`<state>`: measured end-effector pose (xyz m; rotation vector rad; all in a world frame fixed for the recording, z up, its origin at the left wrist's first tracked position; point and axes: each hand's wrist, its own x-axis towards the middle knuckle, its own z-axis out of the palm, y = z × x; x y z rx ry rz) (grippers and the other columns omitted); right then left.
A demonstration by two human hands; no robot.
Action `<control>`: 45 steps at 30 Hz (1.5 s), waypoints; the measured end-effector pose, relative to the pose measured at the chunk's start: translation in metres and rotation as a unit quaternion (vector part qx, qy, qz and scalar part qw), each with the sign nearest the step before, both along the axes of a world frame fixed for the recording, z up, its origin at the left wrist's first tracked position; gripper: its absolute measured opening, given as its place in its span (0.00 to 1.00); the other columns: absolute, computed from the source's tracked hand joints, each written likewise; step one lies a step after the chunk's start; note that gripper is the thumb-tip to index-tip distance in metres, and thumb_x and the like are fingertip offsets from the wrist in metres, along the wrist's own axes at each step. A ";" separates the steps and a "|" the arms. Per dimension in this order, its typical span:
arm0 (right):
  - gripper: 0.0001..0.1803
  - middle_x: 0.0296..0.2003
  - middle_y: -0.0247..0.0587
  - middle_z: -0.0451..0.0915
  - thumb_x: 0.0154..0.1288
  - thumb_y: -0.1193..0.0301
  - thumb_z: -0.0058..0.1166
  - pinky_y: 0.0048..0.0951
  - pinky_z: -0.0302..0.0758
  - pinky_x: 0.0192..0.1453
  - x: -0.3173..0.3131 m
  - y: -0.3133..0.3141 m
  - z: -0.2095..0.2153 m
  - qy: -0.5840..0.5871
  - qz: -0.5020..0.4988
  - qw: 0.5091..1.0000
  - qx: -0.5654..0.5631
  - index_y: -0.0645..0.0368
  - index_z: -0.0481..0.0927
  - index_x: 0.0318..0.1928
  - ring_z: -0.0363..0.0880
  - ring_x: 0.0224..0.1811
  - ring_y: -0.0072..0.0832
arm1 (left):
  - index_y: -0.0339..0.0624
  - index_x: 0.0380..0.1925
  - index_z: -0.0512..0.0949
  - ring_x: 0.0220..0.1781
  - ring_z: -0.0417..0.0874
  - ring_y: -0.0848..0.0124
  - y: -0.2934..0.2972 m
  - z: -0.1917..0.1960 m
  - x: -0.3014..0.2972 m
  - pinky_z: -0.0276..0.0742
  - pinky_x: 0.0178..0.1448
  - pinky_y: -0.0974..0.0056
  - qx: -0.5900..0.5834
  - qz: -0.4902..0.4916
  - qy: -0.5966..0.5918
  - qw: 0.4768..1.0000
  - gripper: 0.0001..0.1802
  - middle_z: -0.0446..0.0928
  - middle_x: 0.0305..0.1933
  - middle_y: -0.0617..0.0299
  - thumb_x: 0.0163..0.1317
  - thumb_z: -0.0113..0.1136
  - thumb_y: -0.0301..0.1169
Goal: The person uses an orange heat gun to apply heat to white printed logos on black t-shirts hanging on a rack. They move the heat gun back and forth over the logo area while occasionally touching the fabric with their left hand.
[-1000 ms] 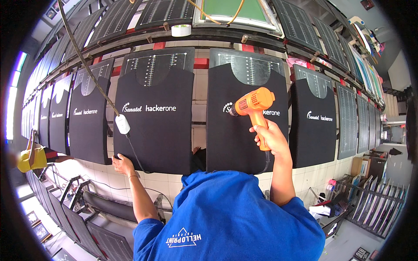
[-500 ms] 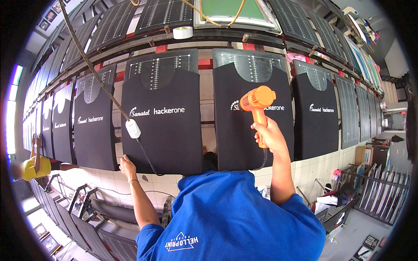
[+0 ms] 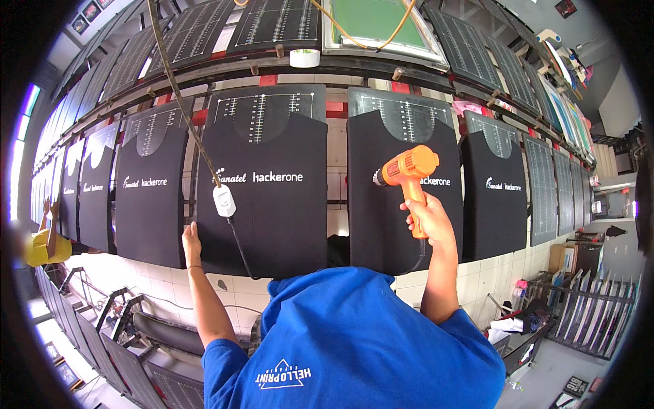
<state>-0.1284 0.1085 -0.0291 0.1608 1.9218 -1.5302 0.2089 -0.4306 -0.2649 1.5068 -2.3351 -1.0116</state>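
Right hand (image 3: 433,219): fingers (image 3: 416,207) wrapped round the handle of an orange heat gun (image 3: 411,167), firm grip. Gun sits just past the knuckles, away from the body; barrel axis runs roughly left-right, nozzle (image 3: 379,178) to the left, handle slanting down toward the person. Nozzle is over the right black shirt piece (image 3: 402,228); gap to fabric hard to judge. Barrel covers part of the white print (image 3: 436,182), rest shows right of it. Right hand is on the gun; left is well apart.

Right forearm comes up from below, elbow bent, wrist roughly in line. Left arm reaches forward, nearly straight; left hand (image 3: 192,244) at the lower left edge of the left black shirt piece (image 3: 279,225), grip partly hidden, can't tell if it's clasping the edge.

Further out: white plug connector (image 3: 223,201) hangs over that left piece; green screen frame (image 3: 381,24) beyond, on the far row.
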 end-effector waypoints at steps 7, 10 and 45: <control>0.11 0.33 0.34 0.76 0.65 0.70 0.54 0.22 0.75 0.25 -0.008 -0.003 -0.008 -0.001 -0.002 1.000 -0.011 0.61 0.74 0.45 0.75 0.24 0.19 | 0.34 0.56 0.77 0.49 0.79 0.63 -0.023 -0.031 0.013 0.71 0.57 0.62 0.215 0.118 0.045 0.969 0.26 0.81 0.48 0.51 0.71 0.45 0.44; 0.11 0.33 0.34 0.76 0.65 0.71 0.55 0.22 0.75 0.25 -0.009 -0.005 -0.011 0.007 0.000 1.000 -0.006 0.62 0.74 0.45 0.74 0.23 0.19 | 0.29 0.54 0.77 0.49 0.78 0.66 -0.012 -0.019 0.003 0.70 0.57 0.62 0.243 0.141 0.042 0.959 0.32 0.81 0.48 0.55 0.71 0.46 0.51; 0.13 0.33 0.35 0.78 0.67 0.68 0.55 0.22 0.75 0.25 -0.017 -0.002 -0.005 0.023 -0.016 1.000 0.005 0.63 0.74 0.46 0.75 0.24 0.18 | 0.35 0.51 0.75 0.39 0.80 0.74 0.144 0.084 -0.014 0.75 0.45 0.70 0.172 0.002 0.222 0.960 0.18 0.80 0.41 0.60 0.76 0.44 0.38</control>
